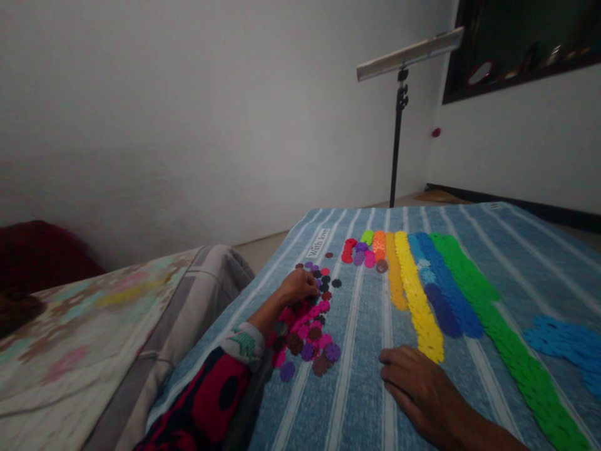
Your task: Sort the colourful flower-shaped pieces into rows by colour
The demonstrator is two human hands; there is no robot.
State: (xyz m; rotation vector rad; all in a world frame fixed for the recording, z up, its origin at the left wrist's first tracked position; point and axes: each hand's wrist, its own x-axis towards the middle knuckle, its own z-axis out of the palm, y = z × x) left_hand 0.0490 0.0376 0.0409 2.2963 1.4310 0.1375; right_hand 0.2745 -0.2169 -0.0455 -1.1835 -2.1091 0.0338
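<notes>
My left hand (pixel 299 285) is over the far part of a mixed pile of small notched plastic discs (pixel 306 322), mostly pink with brown, purple and black ones. Its fingers are curled down and pinched together, and what is between them is hidden. On the striped blue cloth (pixel 347 401), my right hand (pixel 420 385) rests palm down with its fingers stretched out, holding nothing visible. Just beyond it ends a row of overlapping yellow discs (pixel 420 307). Short groups of red discs (pixel 349 250), orange discs (pixel 379 244) and pink discs (pixel 370 258) lie farther back.
Longer rows of blue discs (pixel 446 285) and green discs (pixel 500 326) run to the right, with light-blue discs (pixel 563 341) beyond. A "With love" label (pixel 318 243) lies at the back left. A black stand (pixel 397 138) rises behind; a flowered cloth (pixel 94 326) is at left.
</notes>
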